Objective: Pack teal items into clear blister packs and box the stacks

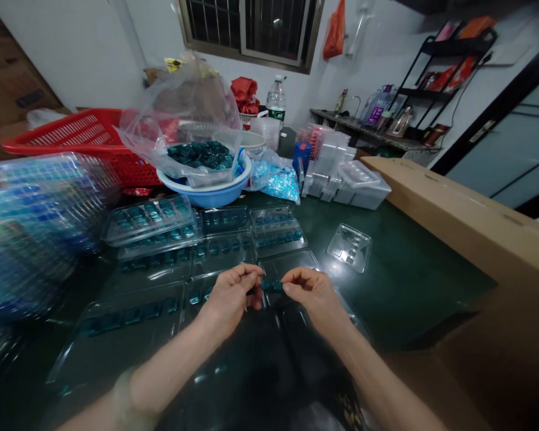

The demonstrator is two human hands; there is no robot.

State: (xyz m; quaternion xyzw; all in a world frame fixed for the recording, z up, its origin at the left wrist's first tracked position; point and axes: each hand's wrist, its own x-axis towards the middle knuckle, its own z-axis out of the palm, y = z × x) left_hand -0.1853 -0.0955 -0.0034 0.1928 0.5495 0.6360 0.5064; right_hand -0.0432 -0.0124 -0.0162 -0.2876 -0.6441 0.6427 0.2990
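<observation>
My left hand (231,296) and my right hand (309,290) meet over the dark green table (399,269), both pinched on a small teal piece (272,286) held between their fingertips. Under and around my hands lie clear plastic blister trays (224,245), several with teal pieces set in their pockets. One empty clear tray (350,245) lies apart to the right. A blue bowl (211,191) behind the trays holds a plastic bag of more teal pieces (202,154).
A tall stack of filled trays (31,227) stands at the left, with a red basket (81,140) behind it. Clear boxes (341,173), a water bottle (276,102) and a bag of blue glitter (281,179) sit at the back. A long cardboard box (467,221) borders the right.
</observation>
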